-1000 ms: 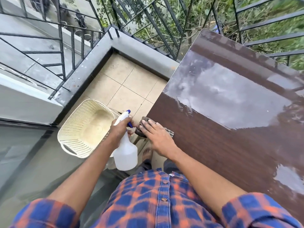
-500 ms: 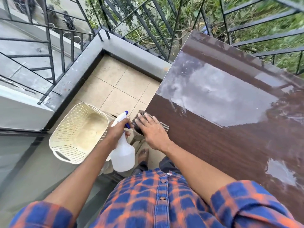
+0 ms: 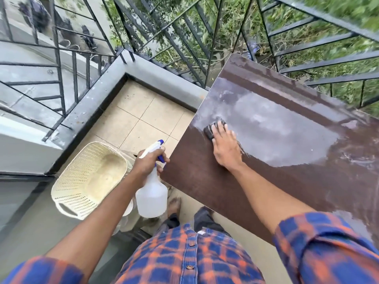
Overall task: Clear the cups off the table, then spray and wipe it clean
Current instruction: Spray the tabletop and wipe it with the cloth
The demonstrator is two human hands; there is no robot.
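Your right hand (image 3: 225, 148) lies flat, fingers straight, pressing a dark cloth (image 3: 210, 129) onto the wet surface (image 3: 287, 191) just inside its 9 o'clock edge; open room runs toward 3 o'clock. Your left hand (image 3: 147, 163) is curled round the spray bottle (image 3: 152, 196), off the near corner, a basket (image 3: 82, 181) at its 9 o'clock.

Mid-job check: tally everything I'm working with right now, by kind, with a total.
White plastic spray bottle with blue trigger: 1
Dark wiping cloth: 1
Cream perforated plastic basket: 1
Dark brown wooden table: 1
Total: 4
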